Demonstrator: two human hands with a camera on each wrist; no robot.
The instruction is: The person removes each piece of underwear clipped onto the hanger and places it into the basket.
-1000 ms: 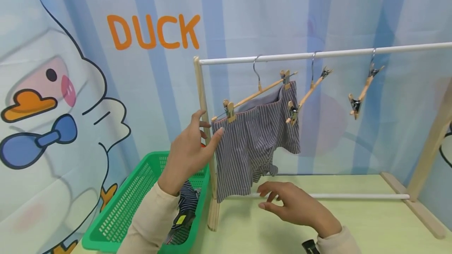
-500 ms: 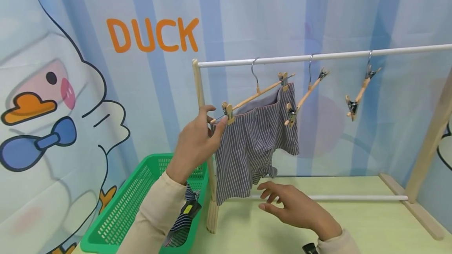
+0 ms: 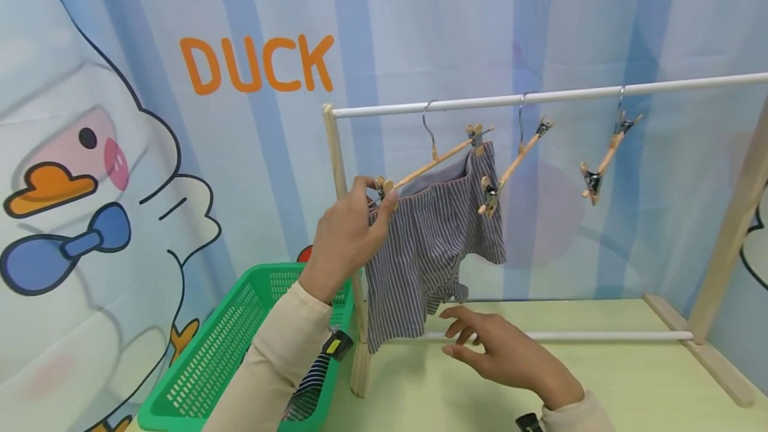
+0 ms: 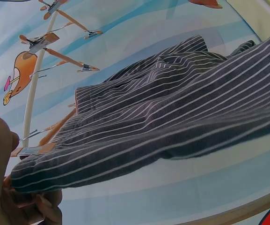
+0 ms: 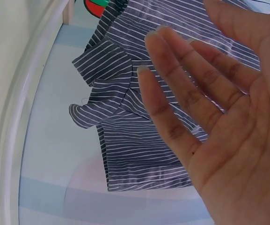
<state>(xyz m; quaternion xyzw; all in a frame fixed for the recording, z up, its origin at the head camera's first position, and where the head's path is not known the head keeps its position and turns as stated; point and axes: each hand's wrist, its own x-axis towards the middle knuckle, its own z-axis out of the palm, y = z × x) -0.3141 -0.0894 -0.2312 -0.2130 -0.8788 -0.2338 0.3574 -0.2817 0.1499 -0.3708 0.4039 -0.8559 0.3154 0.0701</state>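
Note:
Grey striped shorts (image 3: pixel 408 252) hang by the waistband from a wooden clip hanger (image 3: pixel 429 167) on the white rail. My left hand (image 3: pixel 348 239) is at the hanger's left clip (image 3: pixel 384 185), its thumb over the front and its fingers behind, pinching it at the waistband corner. In the left wrist view, the fingers (image 4: pixel 43 206) curl below that corner, and the clip (image 4: pixel 36 150) is partly covered. My right hand (image 3: pixel 501 355) hovers below the shorts' hem, fingers loosely bent and holding nothing. The right wrist view shows its palm (image 5: pixel 237 150) before the striped cloth.
Two more clip hangers, one (image 3: pixel 510 169) nearer and one (image 3: pixel 606 159) farther right, hang on the white rail (image 3: pixel 576 94). A green basket (image 3: pixel 210 352) with striped clothing (image 3: pixel 309 385) stands at the left. The rack's wooden foot (image 3: pixel 360 372) is beside it.
My left hand has moved up and right from the shorts' waistband corner onto the left clip, its thumb now over it. The right hand has hardly moved.

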